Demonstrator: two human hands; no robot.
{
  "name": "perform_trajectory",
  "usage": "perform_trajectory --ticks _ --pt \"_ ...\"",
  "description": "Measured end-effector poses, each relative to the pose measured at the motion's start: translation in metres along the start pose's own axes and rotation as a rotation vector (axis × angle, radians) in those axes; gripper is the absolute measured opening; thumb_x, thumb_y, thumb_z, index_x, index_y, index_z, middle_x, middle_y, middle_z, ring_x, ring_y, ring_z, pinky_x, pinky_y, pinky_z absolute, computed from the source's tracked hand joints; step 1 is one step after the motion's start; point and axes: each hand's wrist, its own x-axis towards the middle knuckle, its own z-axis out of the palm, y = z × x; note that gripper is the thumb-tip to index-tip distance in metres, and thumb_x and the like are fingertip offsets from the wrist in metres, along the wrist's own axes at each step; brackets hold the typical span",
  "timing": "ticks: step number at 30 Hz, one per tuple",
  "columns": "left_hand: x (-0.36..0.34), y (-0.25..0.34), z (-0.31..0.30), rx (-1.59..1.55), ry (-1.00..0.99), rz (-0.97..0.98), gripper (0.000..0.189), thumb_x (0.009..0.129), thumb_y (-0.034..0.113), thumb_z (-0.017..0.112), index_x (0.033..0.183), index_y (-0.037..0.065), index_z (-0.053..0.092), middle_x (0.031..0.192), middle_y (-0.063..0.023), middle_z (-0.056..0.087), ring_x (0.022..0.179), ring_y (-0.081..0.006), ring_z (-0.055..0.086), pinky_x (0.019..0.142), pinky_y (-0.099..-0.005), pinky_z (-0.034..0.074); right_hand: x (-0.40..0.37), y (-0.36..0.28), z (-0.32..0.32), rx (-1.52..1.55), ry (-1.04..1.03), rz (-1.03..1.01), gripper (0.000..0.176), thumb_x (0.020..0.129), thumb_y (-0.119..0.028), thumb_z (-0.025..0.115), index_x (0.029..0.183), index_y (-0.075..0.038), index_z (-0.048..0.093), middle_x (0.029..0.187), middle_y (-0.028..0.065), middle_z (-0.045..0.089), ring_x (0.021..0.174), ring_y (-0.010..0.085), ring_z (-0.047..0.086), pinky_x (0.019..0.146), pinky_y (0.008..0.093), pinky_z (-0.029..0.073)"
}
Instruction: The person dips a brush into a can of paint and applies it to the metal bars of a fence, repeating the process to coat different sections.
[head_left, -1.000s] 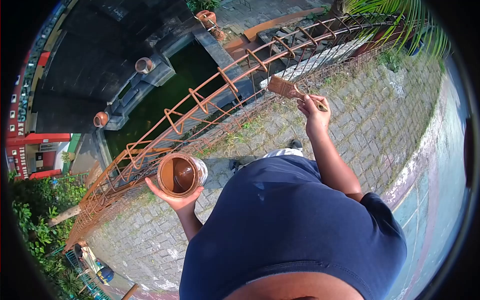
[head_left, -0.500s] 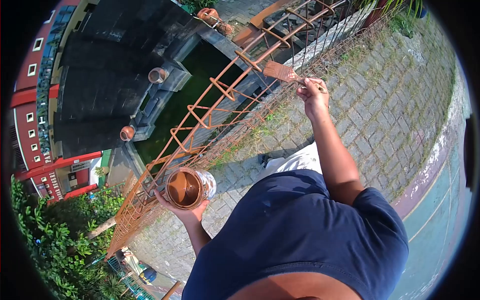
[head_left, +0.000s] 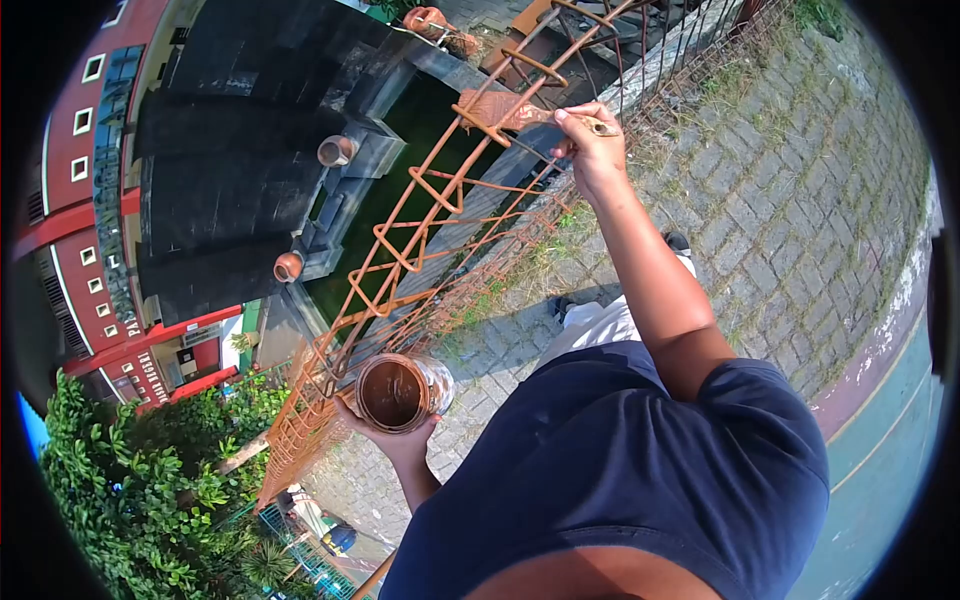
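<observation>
Brown brush [head_left: 488,106]: right fingers [head_left: 573,126] gripping; I'm apparently coating lattice [head_left: 537,66]
Jar [head_left: 438,385]: left fingers [head_left: 352,418] cradling; next stroke likely needing light pressure

Metal lattice [head_left: 437,205] and glossy brown paint [head_left: 388,396].
The lattice is of thin metal rods, mostly matt; the brush [head_left: 508,110] has paint-caked bristles and a smooth, wood-like handle; the container [head_left: 439,384] has a smooth, paint-smeared wall, material uncertain. The shirt [head_left: 600,460] is matt, creased cloth; the paving [head_left: 745,215], rough matt blocks.
</observation>
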Motion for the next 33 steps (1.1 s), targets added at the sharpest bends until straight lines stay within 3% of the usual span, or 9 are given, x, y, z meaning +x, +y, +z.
perform_trajectory --ticks 6,9,12,15,18,25,29,31,33 --pt "0.0 0.005 0.003 0.01 -0.005 0.009 0.154 0.044 0.051 0.098 0.156 0.014 -0.001 0.149 -0.0189 0.034 0.132 -0.0351 0.048 0.109 -0.0512 0.045 0.009 0.008 -0.001 0.079 -0.032 0.068 0.018 0.085 -0.008 0.076 0.088 -0.005 0.058 0.079 0.0068 0.067 0.05 0.0117 0.056 0.046 0.0253 0.046" --pt "-0.002 -0.003 -0.001 -0.006 -0.023 0.009 0.152 0.046 0.049 0.098 0.156 0.014 -0.001 0.149 -0.0195 0.035 0.132 -0.0352 0.047 0.109 -0.0514 0.045 0.004 0.016 -0.001 -0.032 -0.001 0.006 0.018 0.085 -0.007 0.076 0.089 -0.005 0.058 0.08 0.0076 0.067 0.051 0.0118 0.057 0.045 0.0255 0.047" --pt "0.002 -0.009 -0.003 -0.013 -0.028 0.036 0.15 0.049 0.048 0.098 0.156 0.014 -0.001 0.148 -0.0205 0.036 0.133 -0.0354 0.048 0.109 -0.0513 0.045 -0.008 0.014 -0.03 0.089 0.041 -0.002 0.018 0.085 -0.006 0.075 0.09 -0.005 0.058 0.08 0.0078 0.067 0.051 0.0114 0.057 0.046 0.0262 0.048" --pt "0.0 -0.011 -0.004 -0.013 -0.008 0.032 0.149 0.05 0.047 0.097 0.156 0.014 -0.002 0.147 -0.0214 0.038 0.132 -0.0356 0.048 0.109 -0.051 0.045 -0.038 0.02 -0.072 0.275 0.115 0.172 0.018 0.088 -0.009 0.073 0.092 -0.007 0.056 0.081 0.0085 0.068 0.049 0.0111 0.054 0.048 0.0285 0.05" --pt "0.002 -0.016 -0.005 -0.003 -0.004 0.03 0.15 0.049 0.048 0.098 0.156 0.015 -0.002 0.147 -0.0214 0.039 0.132 -0.0355 0.049 0.109 -0.0507 0.045 -0.066 0.049 -0.092 0.18 0.055 0.332 0.015 0.091 -0.013 0.069 0.095 -0.009 0.055 0.082 0.006 0.066 0.048 0.0105 0.053 0.052 0.0309 0.051" --pt "0.003 -0.02 -0.009 0.015 -0.044 -0.006 0.153 0.048 0.046 0.099 0.157 0.016 -0.005 0.149 -0.0213 0.037 0.134 -0.0352 0.046 0.109 -0.0501 0.043 -0.068 0.07 0.023 0.354 -0.113 0.399 0.018 0.09 -0.009 0.072 0.096 -0.008 0.056 0.084 0.0044 0.065 0.048 0.0101 0.051 0.047 0.0279 0.047" --pt "0.002 -0.01 -0.006 -0.029 -0.031 0.008 0.151 0.05 0.043 0.099 0.156 0.017 -0.006 0.149 -0.0211 0.037 0.134 -0.0351 0.046 0.11 -0.0503 0.043 -0.065 0.068 0.027 -0.072 -0.062 0.11 0.016 0.087 -0.005 0.074 0.093 -0.005 0.059 0.076 0.0032 0.064 0.05 0.0081 0.055 0.044 0.023 0.045" --pt "0.001 -0.009 -0.009 -0.028 -0.016 0.001 0.151 0.051 0.042 0.099 0.156 0.018 -0.007 0.149 -0.0206 0.037 0.133 -0.0348 0.047 0.11 -0.0501 0.042 -0.073 0.061 0.028 0.058 -0.049 0.135 0.015 0.088 -0.005 0.073 0.091 -0.006 0.059 0.075 0.0027 0.063 0.049 0.0073 0.053 0.044 0.0229 0.046" --pt "-0.002 -0.013 -0.013 -0.019 -0.011 -0.008 0.151 0.05 0.042 0.099 0.156 0.018 -0.007 0.149 -0.0202 0.037 0.133 -0.0345 0.047 0.11 -0.05 0.043 -0.075 0.057 0.033 0.44 -0.061 0.402 0.016 0.087 -0.004 0.074 0.091 -0.006 0.059 0.074 0.0025 0.062 0.05 0.0068 0.053 0.043 0.0219 0.045"
